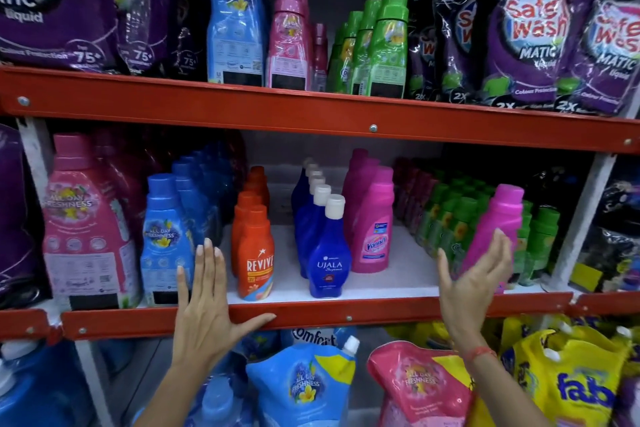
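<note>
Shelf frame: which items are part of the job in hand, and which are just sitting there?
In the job: tilted pink bottle, touched by the right hand; left hand resting on the red shelf edge; Vanish row, likely where it belongs.

Just sitting there: Revive bottles; Ujala bottles; green bottles; Safe Wash pouches; Fab pouch.

Pretty bright up front, colours pop, but the back of the shelves goes dark. Glare on the shiny purple pouches top right. Wide-angle bends the red shelf rail, and edges look soft.
</note>
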Demonstrator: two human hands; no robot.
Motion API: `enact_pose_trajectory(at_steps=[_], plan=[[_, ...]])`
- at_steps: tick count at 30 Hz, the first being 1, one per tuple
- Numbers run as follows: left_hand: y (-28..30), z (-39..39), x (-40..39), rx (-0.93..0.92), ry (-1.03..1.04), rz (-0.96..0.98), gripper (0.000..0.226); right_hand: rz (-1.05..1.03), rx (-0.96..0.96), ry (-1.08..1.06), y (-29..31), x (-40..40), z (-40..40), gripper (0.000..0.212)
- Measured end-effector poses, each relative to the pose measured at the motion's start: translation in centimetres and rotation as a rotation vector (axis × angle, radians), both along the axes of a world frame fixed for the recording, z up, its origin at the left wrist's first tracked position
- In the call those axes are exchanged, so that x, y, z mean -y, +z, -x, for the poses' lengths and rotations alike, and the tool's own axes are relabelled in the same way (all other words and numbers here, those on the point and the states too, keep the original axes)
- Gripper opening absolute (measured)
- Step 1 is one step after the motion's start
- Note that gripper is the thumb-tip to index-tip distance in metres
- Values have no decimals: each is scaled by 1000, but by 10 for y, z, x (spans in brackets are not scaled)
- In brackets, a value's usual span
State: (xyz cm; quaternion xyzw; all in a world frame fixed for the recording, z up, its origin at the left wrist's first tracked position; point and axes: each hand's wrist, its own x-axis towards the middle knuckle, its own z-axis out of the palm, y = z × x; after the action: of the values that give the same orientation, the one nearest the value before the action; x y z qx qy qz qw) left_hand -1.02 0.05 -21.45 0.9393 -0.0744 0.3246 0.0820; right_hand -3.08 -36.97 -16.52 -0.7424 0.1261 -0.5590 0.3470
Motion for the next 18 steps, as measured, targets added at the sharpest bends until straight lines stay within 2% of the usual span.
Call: enact_pose_trajectory(at_steps=[3,9,18], plan=[[-1,1,1,7,3,-10,133,-93,-52,-65,-5,28,-4,93],[-1,2,2,3,11,-24,133,-187,-219,-10,-9,54,-12,94],[0,0,3,-25,13,-22,133,-181,-212,-32,-7,48,-9,90]])
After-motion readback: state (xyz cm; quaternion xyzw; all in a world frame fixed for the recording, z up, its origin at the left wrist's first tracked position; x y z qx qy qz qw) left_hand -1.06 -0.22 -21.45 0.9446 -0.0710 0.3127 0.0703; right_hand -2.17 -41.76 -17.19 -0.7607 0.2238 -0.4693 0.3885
